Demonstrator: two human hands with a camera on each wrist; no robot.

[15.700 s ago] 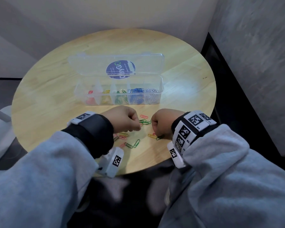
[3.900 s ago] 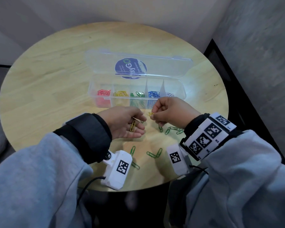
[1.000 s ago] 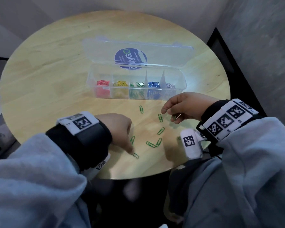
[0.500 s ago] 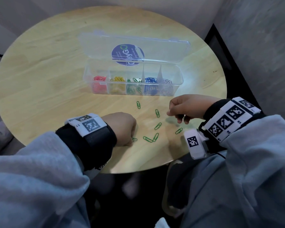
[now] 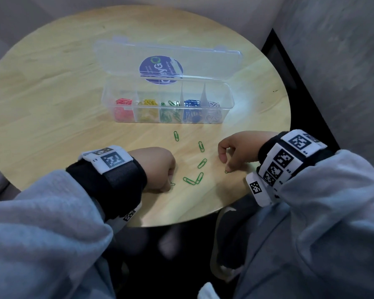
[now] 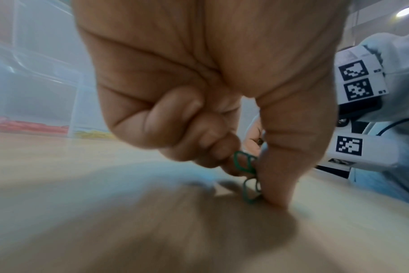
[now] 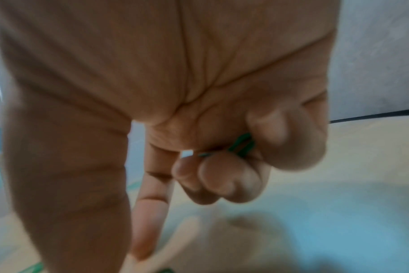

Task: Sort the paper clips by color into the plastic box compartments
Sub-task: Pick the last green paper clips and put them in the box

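Note:
The clear plastic box (image 5: 229, 98) stands open mid-table; its compartments hold red, yellow, green, blue and silver clips. Several green paper clips (image 5: 202, 163) lie loose on the table between my hands. My left hand (image 5: 160, 167) is curled at the table; thumb and fingers pinch green clips (image 6: 244, 164), and another green clip (image 6: 251, 192) sits under the thumb. My right hand (image 5: 235, 152) holds a green clip (image 7: 242, 142) tucked in its curled fingers, while its forefinger (image 7: 149, 221) points down at a green clip (image 5: 226, 171) on the table.
The round wooden table (image 5: 52, 104) ends just below my wrists. The box lid (image 5: 166, 61) lies open behind the box, with a round blue label. A grey wall and a dark floor strip (image 5: 289, 72) run along the right.
Both hands have come down to the loose green clips near the front edge. The left hand has closed on clips; the right has moved down and right onto another clip.

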